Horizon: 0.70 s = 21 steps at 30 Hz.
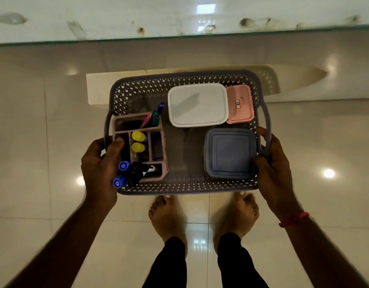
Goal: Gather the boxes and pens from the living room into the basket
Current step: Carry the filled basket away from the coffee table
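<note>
Grey handles (266, 119) sit inside curled fingers (262, 133): left hand (100, 163) and right hand (274, 161) each grip one end of the basket (179, 190), whose long axis runs hand to hand; boxes (198, 104) and pens (139, 138) lie inside, glass surface (179, 17) straight ahead

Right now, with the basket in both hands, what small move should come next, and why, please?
Probably set the basket on the glass table ahead: left hand and right hand both grip its handles, so neither can tuck in the blue markers leaning over its rim.
</note>
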### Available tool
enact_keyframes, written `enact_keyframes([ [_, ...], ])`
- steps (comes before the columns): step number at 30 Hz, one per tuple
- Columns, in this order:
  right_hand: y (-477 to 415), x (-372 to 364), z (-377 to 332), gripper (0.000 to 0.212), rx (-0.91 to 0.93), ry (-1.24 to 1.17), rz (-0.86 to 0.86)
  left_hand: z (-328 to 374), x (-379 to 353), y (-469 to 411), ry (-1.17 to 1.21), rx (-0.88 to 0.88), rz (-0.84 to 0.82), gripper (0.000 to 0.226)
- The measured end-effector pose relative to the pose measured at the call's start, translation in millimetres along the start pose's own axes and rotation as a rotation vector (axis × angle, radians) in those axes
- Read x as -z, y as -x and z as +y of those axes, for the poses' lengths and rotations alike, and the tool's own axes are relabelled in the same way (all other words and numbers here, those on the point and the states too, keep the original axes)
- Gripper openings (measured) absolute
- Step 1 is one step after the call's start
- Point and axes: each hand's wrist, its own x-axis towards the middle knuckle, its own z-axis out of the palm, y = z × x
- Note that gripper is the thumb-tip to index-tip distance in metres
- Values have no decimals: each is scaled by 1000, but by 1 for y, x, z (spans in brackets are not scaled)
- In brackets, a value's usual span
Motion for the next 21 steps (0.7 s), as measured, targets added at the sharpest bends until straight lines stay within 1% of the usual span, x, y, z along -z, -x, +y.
enact_keyframes([
  [4, -14, -10, 4, 63, -5, -5, 12, 0, -4, -14, 14, 30, -50, 29],
  [8, -31, -18, 9, 63, -14, -46, 30, -1, -13, -32, 52, 59, -114, 47],
  [10, -39, -23, 11, 62, -25, -82, 49, -1, -18, -42, 61, 88, -156, 51],
  [11, -42, -26, 12, 63, -33, -102, 57, -3, -20, -48, 66, 109, -179, 49],
  [15, -52, -35, 13, 60, -75, -211, 99, -7, -29, -65, 121, 203, -250, 28],
  [17, -55, -37, 14, 59, -102, -258, 112, -7, -32, -68, 135, 232, -264, 25],
  [21, -58, -41, 17, 58, -172, -346, 128, -10, -31, -69, 130, 245, -278, 27],
])
